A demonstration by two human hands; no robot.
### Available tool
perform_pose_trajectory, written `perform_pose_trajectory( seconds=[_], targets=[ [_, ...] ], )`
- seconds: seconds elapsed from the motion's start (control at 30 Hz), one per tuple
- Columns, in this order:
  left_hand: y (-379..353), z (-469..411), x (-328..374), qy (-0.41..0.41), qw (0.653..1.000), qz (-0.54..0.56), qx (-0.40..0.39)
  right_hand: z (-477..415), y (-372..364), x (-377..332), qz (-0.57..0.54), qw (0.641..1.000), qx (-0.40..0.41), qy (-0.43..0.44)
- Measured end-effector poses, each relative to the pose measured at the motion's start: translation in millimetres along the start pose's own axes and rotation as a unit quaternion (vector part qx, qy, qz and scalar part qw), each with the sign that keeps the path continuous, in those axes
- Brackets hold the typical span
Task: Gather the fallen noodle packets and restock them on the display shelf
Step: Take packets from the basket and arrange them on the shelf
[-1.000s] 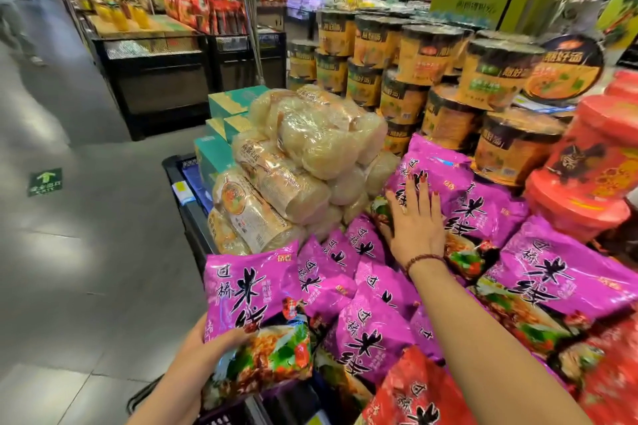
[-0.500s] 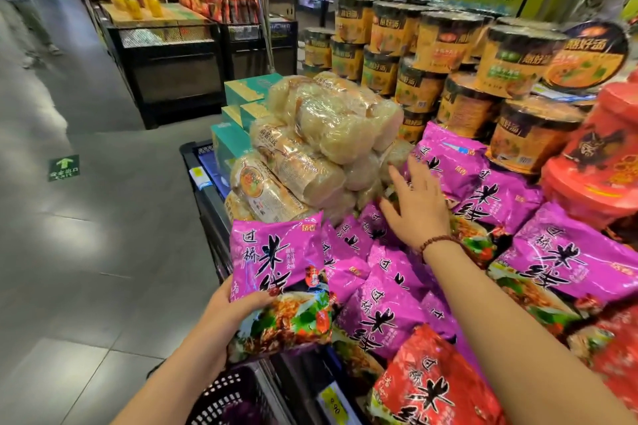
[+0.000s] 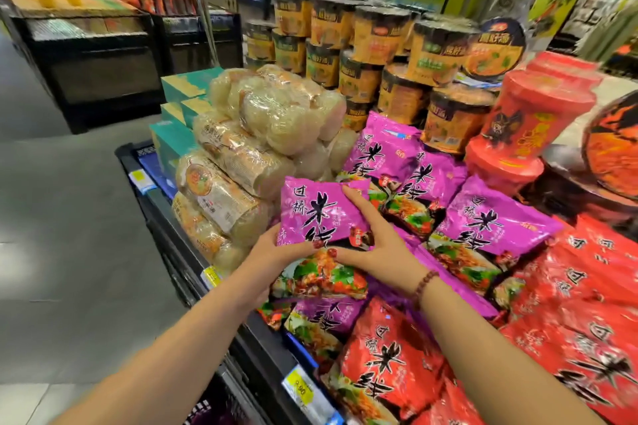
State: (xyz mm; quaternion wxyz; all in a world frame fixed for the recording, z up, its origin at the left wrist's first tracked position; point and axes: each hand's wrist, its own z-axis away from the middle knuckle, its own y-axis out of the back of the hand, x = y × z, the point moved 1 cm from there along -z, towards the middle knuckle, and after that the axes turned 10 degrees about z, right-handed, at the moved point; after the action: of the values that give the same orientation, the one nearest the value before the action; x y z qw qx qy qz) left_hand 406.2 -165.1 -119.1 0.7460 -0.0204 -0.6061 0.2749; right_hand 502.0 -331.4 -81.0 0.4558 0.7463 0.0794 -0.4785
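Packet, purple, gripped by left hand and right hand, hides most fingers.

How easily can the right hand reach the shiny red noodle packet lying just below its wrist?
Probably easily, once freed. The right hand grips the purple plastic noodle packet with the left hand, but the red plastic noodle packet lies uncovered below that wrist.

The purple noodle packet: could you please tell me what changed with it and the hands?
The left hand carried the purple noodle packet up and right, over the purple pile. The right hand lifted off that pile and gripped the packet's right edge. Clear-wrapped noodle bundles and cup noodles stayed put.
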Motion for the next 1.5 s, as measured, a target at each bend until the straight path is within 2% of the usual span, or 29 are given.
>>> perform_pose_trajectory(
  seconds=[0.07,0.17,0.23,0.3,0.37,0.43,0.5,0.6,0.7,0.77,0.93,1.2,1.33,1.37,1.43,1.5],
  targets=[
    [-9.9,-14.3,-2.2,-0.022,0.999,-0.039,-0.018,4.5,8.0,9.2,-0.004,0.999,0.051,-0.009],
    [-12.0,-29.6,-12.6,-0.074,0.987,-0.142,-0.007,6.2,25.0,26.2,0.067,0.983,0.166,-0.030],
    [-7.6,-33.5,-26.1,-0.117,0.963,-0.244,0.000,5.5,39.0,38.9,0.108,0.960,0.249,-0.063],
    [-5.6,-33.0,-40.7,-0.149,0.926,-0.344,-0.037,4.2,48.3,47.5,0.152,0.938,0.294,-0.102],
    [-9.0,-31.9,-50.1,-0.160,0.874,-0.449,-0.091,2.9,50.3,52.9,0.175,0.928,0.293,-0.149],
    [-11.5,-34.4,-55.8,-0.161,0.837,-0.513,-0.104,1.7,48.9,56.7,0.211,0.917,0.287,-0.179],
    [-10.9,-38.0,-59.7,-0.168,0.820,-0.539,-0.095,0.7,46.1,62.8,0.322,0.881,0.300,-0.177],
    [-10.4,-40.0,-62.2,-0.176,0.808,-0.554,-0.092,-2.1,42.1,74.4,0.524,0.777,0.316,-0.144],
    [-10.8,-39.4,-61.7,-0.178,0.801,-0.564,-0.089,-9.7,38.6,71.5,0.612,0.741,0.274,-0.048],
    [-10.2,-39.8,-62.0,-0.179,0.801,-0.565,-0.087,-17.2,36.0,69.0,0.639,0.736,0.224,-0.020],
    [-9.3,-38.7,-64.0,-0.187,0.801,-0.561,-0.091,-26.3,46.1,81.5,0.674,0.726,0.096,-0.091],
    [-9.0,-33.2,-61.9,-0.202,0.789,-0.572,-0.094,-33.0,46.0,93.7,0.681,0.719,0.078,-0.118],
    [-4.4,-27.2,-56.1,-0.216,0.785,-0.571,-0.105,-28.7,48.6,79.5,0.673,0.726,0.056,-0.126],
    [-2.1,-24.4,-53.4,-0.225,0.783,-0.570,-0.105,-26.0,47.7,71.6,0.668,0.732,0.055,-0.121],
    [5.7,-17.7,-45.7,-0.247,0.786,-0.558,-0.097,-19.2,40.0,50.7,0.630,0.767,0.070,-0.099],
    [17.8,-7.0,-35.7,-0.273,0.787,-0.548,-0.081,-8.6,24.3,28.7,0.586,0.802,0.110,-0.042]
  ],
)
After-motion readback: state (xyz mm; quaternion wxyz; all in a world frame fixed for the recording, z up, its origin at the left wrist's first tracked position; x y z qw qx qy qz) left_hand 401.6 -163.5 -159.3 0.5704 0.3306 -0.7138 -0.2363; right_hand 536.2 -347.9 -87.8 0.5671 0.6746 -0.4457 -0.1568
